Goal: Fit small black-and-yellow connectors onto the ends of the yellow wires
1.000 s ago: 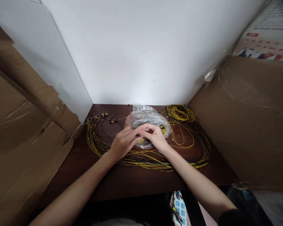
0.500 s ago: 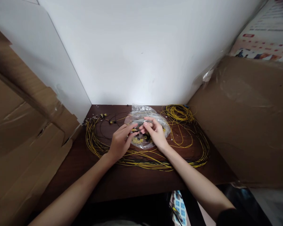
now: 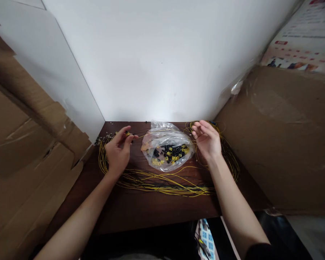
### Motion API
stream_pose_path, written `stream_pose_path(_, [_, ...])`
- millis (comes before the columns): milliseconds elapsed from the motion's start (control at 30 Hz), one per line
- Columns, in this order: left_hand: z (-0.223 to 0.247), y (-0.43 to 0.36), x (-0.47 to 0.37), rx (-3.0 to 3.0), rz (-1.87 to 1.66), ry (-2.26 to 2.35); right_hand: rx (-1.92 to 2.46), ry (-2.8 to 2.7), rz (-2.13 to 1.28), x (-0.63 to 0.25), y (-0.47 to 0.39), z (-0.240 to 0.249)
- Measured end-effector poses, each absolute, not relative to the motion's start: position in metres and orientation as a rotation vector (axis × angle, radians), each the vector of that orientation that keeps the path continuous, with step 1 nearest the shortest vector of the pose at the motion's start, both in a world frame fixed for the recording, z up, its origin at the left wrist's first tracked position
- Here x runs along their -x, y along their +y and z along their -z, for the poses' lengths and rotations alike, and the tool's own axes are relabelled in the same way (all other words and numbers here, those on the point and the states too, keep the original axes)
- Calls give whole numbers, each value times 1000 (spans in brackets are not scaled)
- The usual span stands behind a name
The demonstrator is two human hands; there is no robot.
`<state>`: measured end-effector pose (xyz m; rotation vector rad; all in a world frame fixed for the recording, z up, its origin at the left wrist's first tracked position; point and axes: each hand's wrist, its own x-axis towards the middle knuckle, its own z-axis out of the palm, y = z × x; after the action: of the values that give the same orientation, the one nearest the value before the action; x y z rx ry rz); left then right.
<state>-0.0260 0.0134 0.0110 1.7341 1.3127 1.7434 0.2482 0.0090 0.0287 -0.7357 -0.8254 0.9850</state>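
Observation:
My left hand (image 3: 117,150) is raised over the left side of the table, thumb and forefinger closed on a small yellow-and-black connector (image 3: 127,133). A thin wire (image 3: 144,135) runs off to the right from those fingertips. My right hand (image 3: 208,142) hovers in front of the coiled yellow wire at the back right, its fingers loosely bent and apart, with nothing visible in them. Between the hands lies a clear plastic bag (image 3: 166,126) spread open. Inside it are many small black parts (image 3: 168,150) and yellow caps (image 3: 174,158).
Long yellow and black wires (image 3: 157,186) loop around the bag on the dark table (image 3: 151,209). Cardboard (image 3: 24,155) walls the left, and a cardboard box (image 3: 289,144) the right. A white panel (image 3: 162,65) closes the back. Below the front edge is a blue-and-white power strip (image 3: 206,238).
My hands have moved apart from over the bag: the left went left and back, the right went right and back. The bag's contents are now uncovered.

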Motion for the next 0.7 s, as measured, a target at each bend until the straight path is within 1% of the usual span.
stream_pose_path(167, [-14, 28, 40, -1485, -1957, 1339, 605, -716, -863, -276, 9, -32])
stream_pose_path(500, [-11, 50, 64, -1058, -2233, 1243, 307, -494, -777, -303, -11, -49])
stream_pose_path(600, [-10, 52, 66, -1005, -2221, 1243, 249, -427, -777, -310, -11, -48])
stream_pose_path(700, [-7, 51, 62, -1092, -2091, 1287, 329, -462, -746, -309, -6, -43])
